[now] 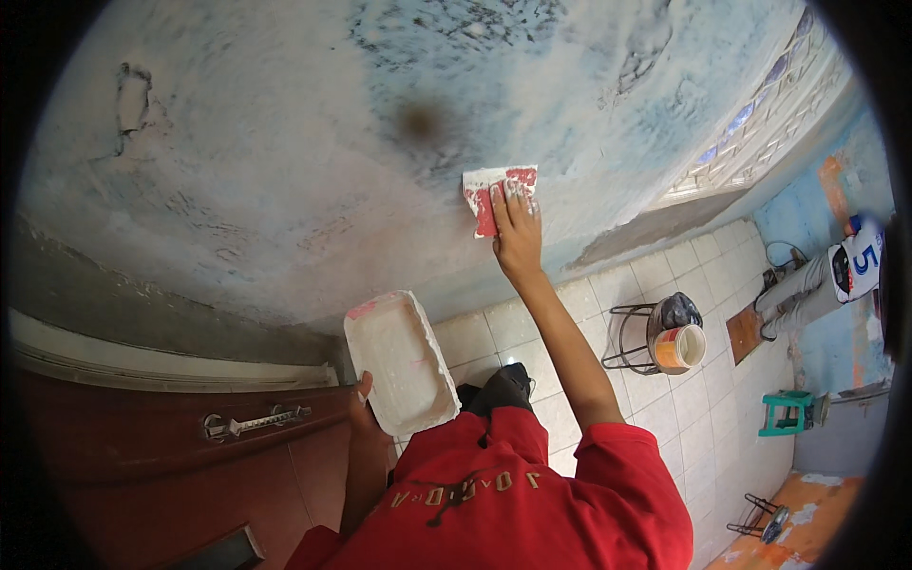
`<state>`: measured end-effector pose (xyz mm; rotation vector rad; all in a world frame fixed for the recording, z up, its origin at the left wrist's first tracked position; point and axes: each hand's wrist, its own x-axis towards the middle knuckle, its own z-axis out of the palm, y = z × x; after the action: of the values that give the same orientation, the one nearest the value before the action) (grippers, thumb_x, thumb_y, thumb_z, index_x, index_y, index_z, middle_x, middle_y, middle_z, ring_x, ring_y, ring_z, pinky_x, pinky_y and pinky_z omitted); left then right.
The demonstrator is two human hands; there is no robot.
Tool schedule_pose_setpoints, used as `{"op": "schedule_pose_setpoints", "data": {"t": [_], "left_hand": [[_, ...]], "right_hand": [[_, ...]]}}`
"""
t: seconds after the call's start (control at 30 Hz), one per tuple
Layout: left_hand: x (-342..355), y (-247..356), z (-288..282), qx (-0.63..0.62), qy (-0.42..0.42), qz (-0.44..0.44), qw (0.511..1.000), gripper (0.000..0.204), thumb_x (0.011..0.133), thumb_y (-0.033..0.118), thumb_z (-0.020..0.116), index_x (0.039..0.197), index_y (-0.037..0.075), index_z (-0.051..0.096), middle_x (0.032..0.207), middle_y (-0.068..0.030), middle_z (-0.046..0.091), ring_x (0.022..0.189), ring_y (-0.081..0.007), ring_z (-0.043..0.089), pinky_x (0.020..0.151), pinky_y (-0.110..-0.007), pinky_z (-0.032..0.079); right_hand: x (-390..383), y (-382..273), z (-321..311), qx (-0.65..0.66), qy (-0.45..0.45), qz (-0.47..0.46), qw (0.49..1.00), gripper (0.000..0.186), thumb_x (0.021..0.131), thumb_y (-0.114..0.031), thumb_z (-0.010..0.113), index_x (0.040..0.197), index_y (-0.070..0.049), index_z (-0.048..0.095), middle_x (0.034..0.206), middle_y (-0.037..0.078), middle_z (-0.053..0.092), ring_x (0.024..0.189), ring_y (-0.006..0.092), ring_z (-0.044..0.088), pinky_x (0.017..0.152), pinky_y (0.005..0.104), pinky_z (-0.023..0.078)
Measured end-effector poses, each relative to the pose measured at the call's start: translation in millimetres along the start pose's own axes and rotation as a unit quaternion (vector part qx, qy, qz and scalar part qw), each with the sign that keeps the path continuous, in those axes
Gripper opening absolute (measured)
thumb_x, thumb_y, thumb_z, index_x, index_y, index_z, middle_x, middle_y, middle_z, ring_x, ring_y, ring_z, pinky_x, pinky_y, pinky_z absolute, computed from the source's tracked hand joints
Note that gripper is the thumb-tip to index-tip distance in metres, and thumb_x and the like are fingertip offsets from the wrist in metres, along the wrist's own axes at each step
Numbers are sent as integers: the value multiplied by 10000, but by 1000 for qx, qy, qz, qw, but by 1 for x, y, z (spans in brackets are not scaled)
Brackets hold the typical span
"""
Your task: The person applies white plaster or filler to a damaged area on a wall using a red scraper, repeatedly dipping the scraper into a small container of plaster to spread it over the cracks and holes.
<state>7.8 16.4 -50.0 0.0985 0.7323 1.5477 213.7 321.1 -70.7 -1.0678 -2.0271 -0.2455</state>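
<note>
My right hand [518,237] is pressed flat-fingered over a red putty spreader [484,214] smeared with white filler. The spreader lies against the patchy blue-and-white wall [285,123]. White filler also coats the fingertips of that hand. Down at my left side, my left hand [362,404] grips the edge of a white rectangular tray [441,366], its fingers partly hidden beneath. The tray is tilted, and its inside is coated with pale filler with a few pink streaks.
A dark red door [190,484] with a metal bolt [256,421] is at left. To the right, a round stool [627,342] carries a tub [680,348] and a dark bag [678,311]. Beyond are another person [817,280], a green stool [785,413] and a lattice window [750,123].
</note>
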Motion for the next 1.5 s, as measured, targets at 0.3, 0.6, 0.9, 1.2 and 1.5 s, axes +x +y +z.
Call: {"op": "schedule_pose_setpoints", "data": {"t": [0.3,0.6,0.9,1.2,1.5], "left_hand": [[-1,10,10,41,12,34,999,649,925,346,613,1435,6,399,1361,-176,550,1212,-351,566,1037,-492,456],[11,-5,-19,-75,21,-20,997,620,950,315,582,1447,5,380,1380,-173,541,1226,-359,559,1043,-506,452],[10,6,10,43,5,-27,999,625,958,327,569,1453,2,368,1377,-179,540,1232,-356,556,1049,-505,447],[21,-4,6,9,-25,-60,998,628,956,346,569,1445,-4,386,1374,-181,544,1232,-349,557,1048,-490,448],[27,-12,24,33,-15,-57,998,620,952,346,574,1424,-19,405,1346,-181,564,1202,-342,580,1035,-475,462]], "right_hand": [[-104,33,15,69,-161,41,984,609,837,-8,502,1440,-81,460,1356,174,542,1263,344,504,1071,533,337],[-15,69,-8,23,91,-8,996,485,799,-2,584,1284,19,585,1202,207,586,1048,381,581,842,468,449],[-88,83,0,43,-82,21,996,630,776,-7,566,1399,-85,519,1340,138,547,1233,345,517,999,471,415],[-12,108,-4,-4,36,22,999,621,798,-13,560,1413,-29,478,1341,179,536,1244,384,499,1021,495,403],[-95,109,-3,39,-95,26,994,595,801,-2,543,1393,-27,494,1344,173,545,1255,382,501,1038,492,402]]}}
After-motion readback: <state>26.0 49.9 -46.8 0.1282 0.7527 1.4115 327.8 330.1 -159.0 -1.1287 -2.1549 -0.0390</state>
